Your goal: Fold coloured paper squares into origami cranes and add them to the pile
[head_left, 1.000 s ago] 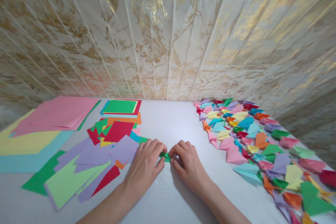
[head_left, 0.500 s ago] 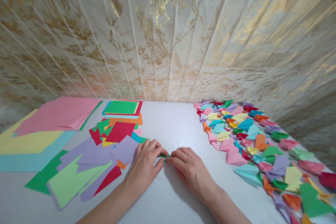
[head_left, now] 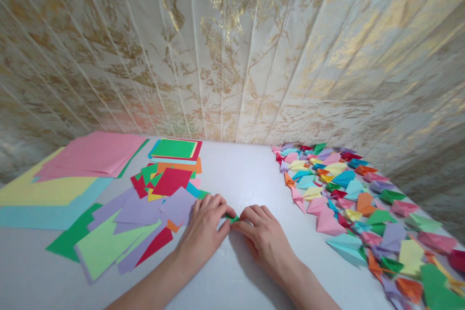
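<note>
A small folded piece of green paper (head_left: 233,219) is between my two hands, low over the white table (head_left: 243,174). My left hand (head_left: 210,218) pinches its left end between thumb and fingers. At the other end, my right hand (head_left: 263,230) grips it with thumb and fingertips. Most of the green paper is hidden by my fingers, so its exact folded shape cannot be made out. Just left of my left hand lie loose purple paper sheets (head_left: 140,210).
Pink paper sheets (head_left: 98,152) lie at the back left over yellow and blue ones. A stack topped with green paper (head_left: 174,148) sits near the patterned curtain (head_left: 225,58). Many folded paper pieces (head_left: 358,189) cover the right side. Light green sheets (head_left: 105,247) lie front left.
The whole view has shifted slightly, so the table items appear a little further right. Both hands keep hold of the green paper, and a bit more of it shows between my fingers.
</note>
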The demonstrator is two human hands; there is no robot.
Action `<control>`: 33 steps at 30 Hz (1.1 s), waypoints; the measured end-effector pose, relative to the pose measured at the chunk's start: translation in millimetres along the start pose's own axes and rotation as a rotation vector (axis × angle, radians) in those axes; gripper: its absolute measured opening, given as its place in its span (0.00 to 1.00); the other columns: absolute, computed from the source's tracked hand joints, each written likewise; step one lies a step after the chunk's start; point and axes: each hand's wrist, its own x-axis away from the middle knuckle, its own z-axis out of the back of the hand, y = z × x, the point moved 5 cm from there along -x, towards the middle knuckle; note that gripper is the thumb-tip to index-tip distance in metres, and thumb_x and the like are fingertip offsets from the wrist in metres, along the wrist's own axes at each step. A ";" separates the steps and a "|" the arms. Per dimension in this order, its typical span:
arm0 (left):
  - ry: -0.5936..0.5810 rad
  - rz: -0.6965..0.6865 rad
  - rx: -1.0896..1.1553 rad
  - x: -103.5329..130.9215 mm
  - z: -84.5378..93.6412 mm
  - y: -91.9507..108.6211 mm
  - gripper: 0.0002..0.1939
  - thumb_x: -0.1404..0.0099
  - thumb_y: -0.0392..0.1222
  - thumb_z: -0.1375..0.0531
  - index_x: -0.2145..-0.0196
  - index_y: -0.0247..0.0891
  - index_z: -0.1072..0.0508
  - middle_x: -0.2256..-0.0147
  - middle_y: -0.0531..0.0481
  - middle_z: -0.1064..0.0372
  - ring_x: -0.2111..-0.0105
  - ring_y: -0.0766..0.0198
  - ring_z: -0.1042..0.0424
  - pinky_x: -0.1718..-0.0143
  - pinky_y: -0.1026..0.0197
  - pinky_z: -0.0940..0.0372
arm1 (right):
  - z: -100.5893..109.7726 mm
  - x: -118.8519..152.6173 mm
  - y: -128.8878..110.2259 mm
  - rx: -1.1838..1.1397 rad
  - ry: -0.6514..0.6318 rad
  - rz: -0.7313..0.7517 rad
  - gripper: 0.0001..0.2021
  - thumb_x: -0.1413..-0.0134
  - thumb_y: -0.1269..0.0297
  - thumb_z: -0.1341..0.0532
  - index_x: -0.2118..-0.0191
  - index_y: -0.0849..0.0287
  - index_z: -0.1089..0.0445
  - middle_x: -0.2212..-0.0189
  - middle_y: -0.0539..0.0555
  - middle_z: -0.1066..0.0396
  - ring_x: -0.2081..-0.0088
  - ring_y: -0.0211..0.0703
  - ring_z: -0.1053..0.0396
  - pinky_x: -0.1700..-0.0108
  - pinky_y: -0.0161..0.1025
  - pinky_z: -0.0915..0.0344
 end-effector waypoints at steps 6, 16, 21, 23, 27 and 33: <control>-0.017 0.011 -0.008 -0.5 0.9 0.4 0.11 0.38 0.29 0.42 0.65 0.45 0.27 0.62 0.53 0.32 0.58 0.56 0.36 0.56 0.51 0.44 | 2.8 2.1 5.8 -0.052 0.015 -0.008 0.15 0.46 0.82 0.43 0.63 0.55 0.26 0.67 0.52 0.27 0.63 0.43 0.33 0.60 0.40 0.41; -0.015 -0.020 -0.026 3.7 7.0 5.6 0.10 0.35 0.30 0.43 0.62 0.45 0.27 0.61 0.53 0.31 0.57 0.56 0.36 0.56 0.52 0.44 | 14.0 12.5 14.2 -0.226 -0.004 -0.024 0.20 0.49 0.85 0.49 0.66 0.56 0.25 0.58 0.53 0.23 0.56 0.44 0.28 0.54 0.42 0.36; -0.068 -0.102 0.000 7.2 11.7 3.8 0.11 0.35 0.31 0.40 0.58 0.45 0.28 0.59 0.53 0.32 0.57 0.57 0.36 0.56 0.54 0.42 | 12.9 12.7 13.9 -0.280 0.068 -0.126 0.23 0.55 0.86 0.49 0.58 0.56 0.29 0.62 0.52 0.25 0.59 0.45 0.30 0.56 0.41 0.34; -0.088 -0.125 0.013 7.1 11.6 1.3 0.14 0.36 0.29 0.40 0.57 0.46 0.28 0.59 0.53 0.32 0.57 0.58 0.36 0.56 0.56 0.42 | 8.0 8.9 8.1 -0.206 0.081 -0.129 0.21 0.53 0.84 0.45 0.55 0.56 0.30 0.61 0.53 0.26 0.59 0.47 0.32 0.57 0.42 0.35; -0.065 -0.139 0.017 4.9 8.8 -3.5 0.10 0.35 0.29 0.41 0.60 0.43 0.28 0.60 0.53 0.32 0.57 0.58 0.36 0.57 0.57 0.41 | -3.4 -2.7 -0.1 -0.066 0.096 -0.205 0.16 0.51 0.82 0.39 0.58 0.56 0.29 0.61 0.55 0.29 0.60 0.49 0.35 0.59 0.43 0.36; 0.020 -0.180 0.099 1.9 13.1 -2.0 0.04 0.32 0.36 0.41 0.67 0.40 0.30 0.63 0.52 0.31 0.59 0.58 0.36 0.57 0.57 0.42 | -10.6 -9.8 13.2 -0.364 0.115 -0.398 0.09 0.52 0.80 0.41 0.69 0.58 0.32 0.72 0.50 0.32 0.67 0.42 0.36 0.65 0.38 0.42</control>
